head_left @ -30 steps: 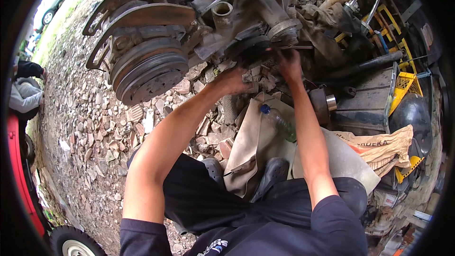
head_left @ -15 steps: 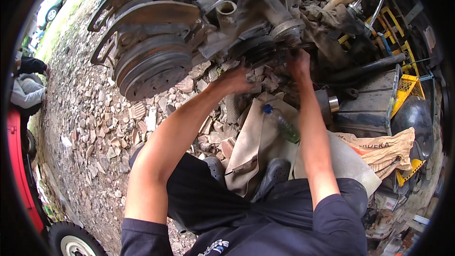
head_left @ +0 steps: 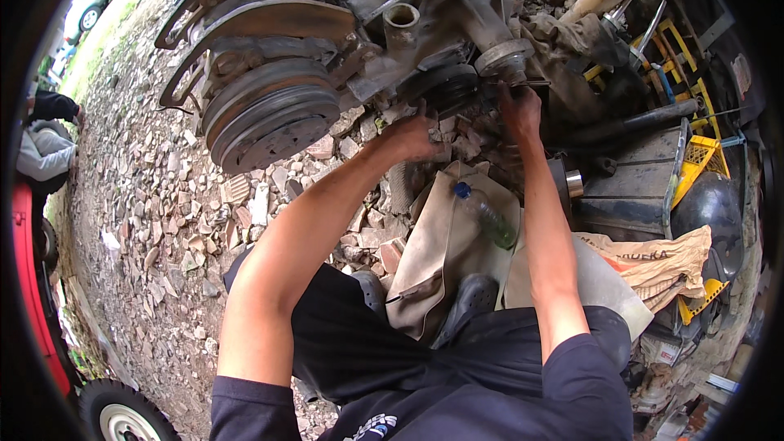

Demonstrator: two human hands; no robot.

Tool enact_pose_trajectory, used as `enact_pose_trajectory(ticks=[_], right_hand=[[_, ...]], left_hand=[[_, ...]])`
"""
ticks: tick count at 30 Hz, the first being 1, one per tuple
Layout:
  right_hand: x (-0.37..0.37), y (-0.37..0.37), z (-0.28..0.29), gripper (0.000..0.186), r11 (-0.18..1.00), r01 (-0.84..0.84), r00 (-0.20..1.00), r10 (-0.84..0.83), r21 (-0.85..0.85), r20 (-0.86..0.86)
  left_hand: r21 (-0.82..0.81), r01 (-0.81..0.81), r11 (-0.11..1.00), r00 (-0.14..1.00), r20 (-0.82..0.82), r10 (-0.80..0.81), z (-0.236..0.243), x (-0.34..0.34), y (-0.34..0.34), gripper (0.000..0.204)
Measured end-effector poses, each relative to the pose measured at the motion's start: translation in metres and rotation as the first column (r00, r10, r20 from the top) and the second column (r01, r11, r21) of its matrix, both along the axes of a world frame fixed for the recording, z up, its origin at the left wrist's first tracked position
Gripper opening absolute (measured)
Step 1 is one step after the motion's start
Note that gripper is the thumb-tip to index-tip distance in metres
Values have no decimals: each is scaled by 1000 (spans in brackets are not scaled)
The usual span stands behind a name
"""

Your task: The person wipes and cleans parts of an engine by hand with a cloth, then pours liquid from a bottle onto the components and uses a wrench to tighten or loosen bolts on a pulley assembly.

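Apparently, the right hand (head_left: 521, 110) is curling its fingers near a thin rod (head_left: 537, 82); its grip is not showing clearly. The left hand (head_left: 412, 137) is blurring, its opening and hold unclear. Just beyond it, left of the right fingertips, the black disc (head_left: 447, 86) is sitting against the metal assembly (head_left: 478, 16), seemingly mounted; what is remaining I cannot tell.

A navy short-sleeved T-shirt (head_left: 498, 408) spreads across six o'clock, its left sleeve (head_left: 255, 408) at seven and right sleeve (head_left: 584, 371) nearer five. A white-and-blue print (head_left: 374, 426) marks the chest at six. Below the shirt are black trousers (head_left: 351, 343); dark grey rounded shoes (head_left: 472, 300), one pierced with small holes, show toward five and six. The left hand (head_left: 411, 139) and right hand (head_left: 521, 110) are bare.
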State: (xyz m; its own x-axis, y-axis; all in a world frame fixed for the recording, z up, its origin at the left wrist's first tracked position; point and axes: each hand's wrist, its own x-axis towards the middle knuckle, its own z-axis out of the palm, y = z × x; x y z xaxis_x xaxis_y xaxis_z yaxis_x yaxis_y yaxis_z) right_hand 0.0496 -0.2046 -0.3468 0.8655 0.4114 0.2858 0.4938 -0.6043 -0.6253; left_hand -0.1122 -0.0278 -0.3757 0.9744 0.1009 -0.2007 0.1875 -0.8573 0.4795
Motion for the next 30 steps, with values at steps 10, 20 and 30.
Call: enact_pose_trajectory(ticks=[10, 20, 30], right_hand=[[10, 13, -28, 33, 950, -100, 993, 114, 297, -28], [-12, 27, -40, 25, 833, -258, 915, 373, 489, -152], [-45, 26, -35, 14, 805, -321, 933, 359, 498, 21]], left_hand=[[-108, 59, 992, 966, -244, -84, 5, 10, 4, 88], [-115, 138, 984, 973, -169, -156, 6, 1, 19, 89], [-86, -81, 993, 993, 78, 88, -12, -4, 44, 32]])
